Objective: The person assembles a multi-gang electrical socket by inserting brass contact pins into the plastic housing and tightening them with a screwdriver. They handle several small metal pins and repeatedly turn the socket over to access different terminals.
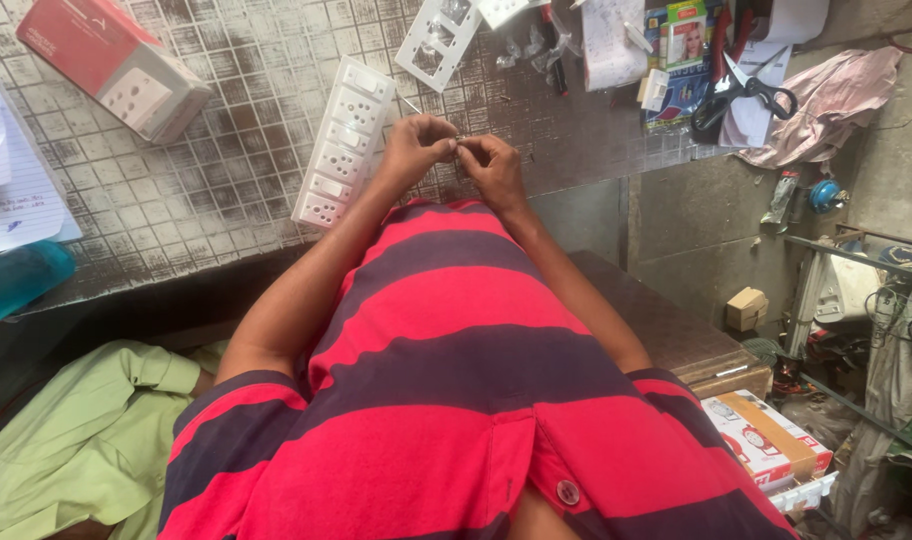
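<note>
**Hands meeting over a small part at the counter edge**

Above the tiled counter (206, 170), both hands come together at the near edge, just beyond the red-and-navy striped shirt (456, 400). Left hand (414, 148): fingers curled inward, thumb and forefinger pinched on one end of a small metal part (461, 139). Right hand (493, 165): fingers likewise curled, fingertips closed on the other end of the same part. Both hands are nearly closed, touching at the fingertips. The part is too small to identify; it sits between the two pinches, held clear of the counter surface.

Just left of the left hand, a long white socket strip (344, 140) lies diagonally on the counter, its sockets and switches facing up. Beyond the hands lies a white faceplate (438, 38) with open cut-outs, and to its right small loose hardware, blurred. Far left on the counter: a red-and-white box (111, 62) lying on its side, and a sheet of lined paper (16, 190) with a teal object (16, 280) near it at the counter's edge. Far right on the counter: black-handled scissors (744, 90) resting on papers, beside a pink cloth (836, 100). Lower left, a light green garment (86, 440) lies below counter level. Lower right, cartons (766, 435) stand on the floor.
</note>
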A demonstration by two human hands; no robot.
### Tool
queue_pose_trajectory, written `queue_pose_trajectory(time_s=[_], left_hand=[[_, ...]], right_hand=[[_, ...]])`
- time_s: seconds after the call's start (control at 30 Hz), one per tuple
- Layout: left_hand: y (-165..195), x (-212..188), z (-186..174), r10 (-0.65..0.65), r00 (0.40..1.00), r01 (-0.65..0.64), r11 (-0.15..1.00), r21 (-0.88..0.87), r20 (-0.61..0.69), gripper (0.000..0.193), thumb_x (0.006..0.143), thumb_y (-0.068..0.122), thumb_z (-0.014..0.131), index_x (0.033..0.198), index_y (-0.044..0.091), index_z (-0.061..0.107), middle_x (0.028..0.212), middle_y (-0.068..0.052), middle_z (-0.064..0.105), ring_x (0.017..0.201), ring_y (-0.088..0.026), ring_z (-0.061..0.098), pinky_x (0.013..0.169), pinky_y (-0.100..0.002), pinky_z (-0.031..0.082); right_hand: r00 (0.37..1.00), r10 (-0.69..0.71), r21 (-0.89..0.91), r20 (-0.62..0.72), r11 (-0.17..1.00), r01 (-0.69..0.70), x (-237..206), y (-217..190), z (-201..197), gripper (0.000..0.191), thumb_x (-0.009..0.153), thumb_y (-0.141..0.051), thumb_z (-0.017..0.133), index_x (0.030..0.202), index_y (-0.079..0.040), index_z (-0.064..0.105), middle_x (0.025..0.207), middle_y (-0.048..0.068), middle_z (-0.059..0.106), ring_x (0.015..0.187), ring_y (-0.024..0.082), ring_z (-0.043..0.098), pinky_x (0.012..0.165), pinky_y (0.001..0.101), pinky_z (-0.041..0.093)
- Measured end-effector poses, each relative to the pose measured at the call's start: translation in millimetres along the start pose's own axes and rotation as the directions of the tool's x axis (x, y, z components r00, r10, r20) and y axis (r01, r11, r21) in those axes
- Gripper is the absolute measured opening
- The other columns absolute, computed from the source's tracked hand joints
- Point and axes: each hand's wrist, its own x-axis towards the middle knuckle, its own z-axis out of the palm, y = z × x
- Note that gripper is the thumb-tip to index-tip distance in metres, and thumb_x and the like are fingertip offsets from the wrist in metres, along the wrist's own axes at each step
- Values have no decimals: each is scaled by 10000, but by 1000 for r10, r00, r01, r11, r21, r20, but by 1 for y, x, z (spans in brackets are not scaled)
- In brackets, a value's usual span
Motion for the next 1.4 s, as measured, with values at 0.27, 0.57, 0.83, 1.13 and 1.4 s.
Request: queue_pose_trajectory(time_s=[0.27,0.57,0.83,1.13,1.4], left_hand=[[-2,6,16,365,923,-384,894,232,121,203,1051,93,520,1222,22,606,1014,-56,619,888,-134,609,777,-290,532],[34,34,15,-152,987,53,649,-759,-60,639,1066,519,306,1458,28,423,1350,-279,525,1272,-381,521,1102,-496,433],[43,21,19,-109,992,45,752,-658,-57,698,1072,497,206,1549,2,327,1597,-318,339,1514,-417,284,1252,-498,228],[27,27,28,-86,996,81,951,-298,-4,516,870,-36,629,1383,-54,573,1382,-218,645,1258,-292,642,1037,-355,547],[36,25,25,-200,974,175,963,-205,-105,318,869,21,777,1153,-95,696,996,-185,770,851,-224,758,765,-311,624]], right_hand=[[995,92,92,30,991,-94,8,-5,-2,138,944,-119,735,971,15,749,792,60,757,709,109,715,655,266,581],[976,129,291,178,940,-178,10,-38,17,108,882,-95,756,915,6,735,762,60,735,664,100,683,618,269,572],[995,41,87,94,995,-49,19,-50,3,137,854,-148,769,890,-17,754,775,42,751,714,83,698,656,255,573],[994,112,-130,15,985,-109,47,-45,-26,181,823,-188,764,888,-19,768,811,68,773,725,105,718,693,279,590],[996,83,-35,22,996,-82,49,-52,-28,220,824,-204,808,927,-15,764,824,68,776,753,116,724,692,279,585]])
